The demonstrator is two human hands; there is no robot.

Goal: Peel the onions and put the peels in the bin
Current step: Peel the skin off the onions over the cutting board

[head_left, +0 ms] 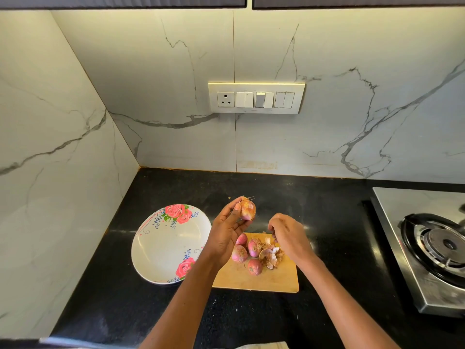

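My left hand [230, 229] holds a red onion [247, 210] up above the counter, fingers curled round it, its dry skin still partly on. My right hand [286, 235] hovers over the wooden cutting board [276, 280] with fingers curled downward just above a heap of papery peels [271, 255]; whether it pinches a scrap I cannot tell. Several more red onions [251, 253] lie on the board beside the peels. No bin is in view.
A white plate with rose print [161, 248] sits left of the board on the black counter [339, 235]. A steel gas stove [432, 248] stands at the right. Marble walls close the left and back; a switch panel [256, 98] is on the back wall.
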